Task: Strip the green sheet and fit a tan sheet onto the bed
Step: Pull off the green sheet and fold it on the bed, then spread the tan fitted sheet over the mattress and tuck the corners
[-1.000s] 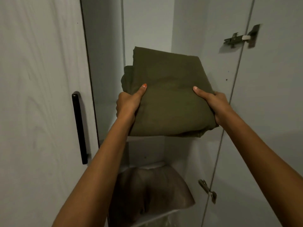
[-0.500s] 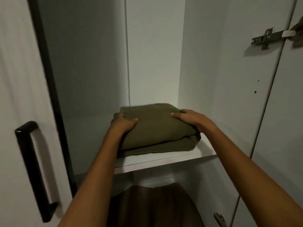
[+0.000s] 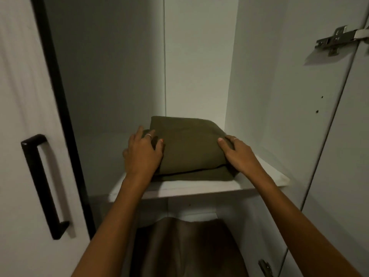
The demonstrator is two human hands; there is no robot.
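The folded green sheet [image 3: 189, 144] lies flat on a white wardrobe shelf [image 3: 199, 186]. My left hand [image 3: 142, 151] rests on its left edge with the fingers spread and nearly straight. My right hand [image 3: 238, 153] lies on its right edge, fingers extended along the fold. Neither hand curls round the cloth. On the shelf below sits a folded brownish-tan sheet [image 3: 187, 246], partly hidden by my forearms.
The wardrobe's left door [image 3: 22, 136] stands beside me with a black handle [image 3: 43, 186]. The right door [image 3: 343, 156] is swung open, its metal hinge [image 3: 337, 40] at the top. The compartment's white walls close in behind and beside the green sheet.
The green sheet went from being held up in front of the wardrobe to lying on the shelf. My hands have loosened from gripping it and now lie flat on its edges.
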